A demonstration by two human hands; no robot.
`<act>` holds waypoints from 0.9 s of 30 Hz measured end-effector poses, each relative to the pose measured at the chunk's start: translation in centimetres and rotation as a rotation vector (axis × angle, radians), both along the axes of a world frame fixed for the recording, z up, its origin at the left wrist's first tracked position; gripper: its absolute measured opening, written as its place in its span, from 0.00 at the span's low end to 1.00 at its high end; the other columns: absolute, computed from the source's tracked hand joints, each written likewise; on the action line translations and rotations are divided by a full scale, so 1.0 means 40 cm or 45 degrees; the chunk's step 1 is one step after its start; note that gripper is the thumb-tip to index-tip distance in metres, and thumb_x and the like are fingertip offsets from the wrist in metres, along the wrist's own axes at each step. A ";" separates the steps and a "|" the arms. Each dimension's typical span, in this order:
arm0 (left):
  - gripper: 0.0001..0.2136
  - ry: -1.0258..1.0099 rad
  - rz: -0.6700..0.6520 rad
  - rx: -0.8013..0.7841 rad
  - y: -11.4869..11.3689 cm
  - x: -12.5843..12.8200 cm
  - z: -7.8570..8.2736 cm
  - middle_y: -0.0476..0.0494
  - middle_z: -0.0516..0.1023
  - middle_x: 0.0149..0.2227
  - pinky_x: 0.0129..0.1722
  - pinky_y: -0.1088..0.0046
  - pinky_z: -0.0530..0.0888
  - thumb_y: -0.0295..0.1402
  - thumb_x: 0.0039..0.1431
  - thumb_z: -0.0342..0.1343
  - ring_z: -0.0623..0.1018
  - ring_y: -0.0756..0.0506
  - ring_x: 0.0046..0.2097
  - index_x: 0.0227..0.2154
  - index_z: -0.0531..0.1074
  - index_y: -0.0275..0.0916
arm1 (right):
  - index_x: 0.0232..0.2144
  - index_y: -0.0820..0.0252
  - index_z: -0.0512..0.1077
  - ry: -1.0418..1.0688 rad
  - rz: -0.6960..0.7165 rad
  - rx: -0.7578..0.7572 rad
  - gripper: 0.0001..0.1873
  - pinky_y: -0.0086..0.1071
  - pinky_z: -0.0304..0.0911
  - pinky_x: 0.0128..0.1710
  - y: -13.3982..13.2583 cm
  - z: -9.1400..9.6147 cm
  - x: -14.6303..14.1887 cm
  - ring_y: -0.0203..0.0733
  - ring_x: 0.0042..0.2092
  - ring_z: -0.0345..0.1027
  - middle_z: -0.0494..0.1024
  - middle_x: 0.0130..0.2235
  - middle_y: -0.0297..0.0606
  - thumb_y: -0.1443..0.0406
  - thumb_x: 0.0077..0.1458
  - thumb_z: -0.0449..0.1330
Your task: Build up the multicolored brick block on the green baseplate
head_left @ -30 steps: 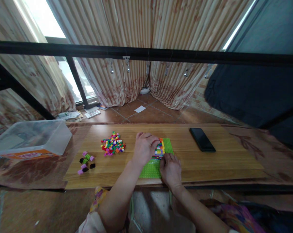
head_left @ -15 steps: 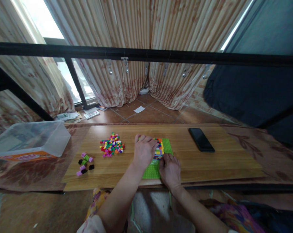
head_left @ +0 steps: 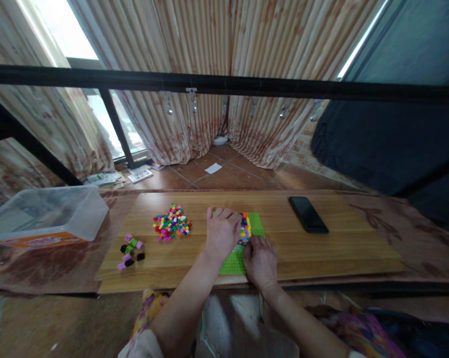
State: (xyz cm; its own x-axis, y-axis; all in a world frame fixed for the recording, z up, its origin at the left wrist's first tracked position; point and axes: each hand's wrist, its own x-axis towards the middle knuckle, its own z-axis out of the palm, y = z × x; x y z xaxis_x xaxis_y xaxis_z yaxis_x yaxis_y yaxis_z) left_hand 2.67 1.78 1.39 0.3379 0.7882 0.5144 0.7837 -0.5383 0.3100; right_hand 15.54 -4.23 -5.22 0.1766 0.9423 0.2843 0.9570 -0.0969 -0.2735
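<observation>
A green studded baseplate [head_left: 232, 263] lies on the wooden board [head_left: 321, 248], with rows of small coloured bricks [head_left: 246, 229] pressed onto its far part. My left hand [head_left: 221, 232] rests flat on the plate's left side, fingers stretched over the bricks. My right hand [head_left: 261, 261] sits on the plate's near right edge, fingers curled and pressed down at the brick rows; what they hold, if anything, is hidden. A pile of loose coloured bricks [head_left: 171, 223] lies left of my left hand.
A small cluster of pink, green and black bricks [head_left: 130, 251] sits near the board's left end. A clear plastic tub [head_left: 47, 215] stands at far left. A black phone [head_left: 308, 214] lies at the right. A black bar [head_left: 224, 84] crosses overhead.
My left hand has shifted slightly toward me over the plate; the view has moved a little. My right hand stays in the same place.
</observation>
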 end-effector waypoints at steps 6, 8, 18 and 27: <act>0.11 -0.032 0.001 0.009 0.001 0.001 -0.002 0.46 0.78 0.35 0.55 0.56 0.59 0.32 0.65 0.49 0.73 0.44 0.41 0.33 0.77 0.43 | 0.31 0.58 0.70 -0.001 0.004 0.017 0.07 0.34 0.52 0.41 0.000 -0.002 0.000 0.45 0.40 0.65 0.75 0.35 0.40 0.70 0.58 0.52; 0.11 -0.017 -0.005 0.003 0.001 0.000 -0.002 0.46 0.78 0.35 0.55 0.56 0.60 0.32 0.65 0.49 0.73 0.44 0.41 0.33 0.77 0.43 | 0.31 0.58 0.70 0.005 0.004 0.022 0.08 0.34 0.52 0.41 0.000 -0.001 0.000 0.45 0.40 0.65 0.75 0.35 0.40 0.70 0.58 0.52; 0.09 0.241 -0.011 0.017 -0.027 0.020 0.029 0.41 0.78 0.36 0.59 0.47 0.57 0.28 0.62 0.50 0.72 0.40 0.42 0.34 0.77 0.40 | 0.31 0.58 0.70 0.009 -0.007 0.007 0.09 0.35 0.52 0.40 0.000 0.001 -0.003 0.45 0.39 0.65 0.75 0.35 0.40 0.70 0.58 0.51; 0.10 0.387 -0.083 0.029 -0.053 0.042 0.043 0.36 0.76 0.36 0.59 0.43 0.58 0.23 0.59 0.51 0.72 0.36 0.45 0.35 0.78 0.35 | 0.32 0.58 0.70 0.011 -0.020 -0.042 0.07 0.34 0.52 0.41 -0.001 0.003 -0.003 0.44 0.40 0.65 0.76 0.36 0.39 0.69 0.58 0.52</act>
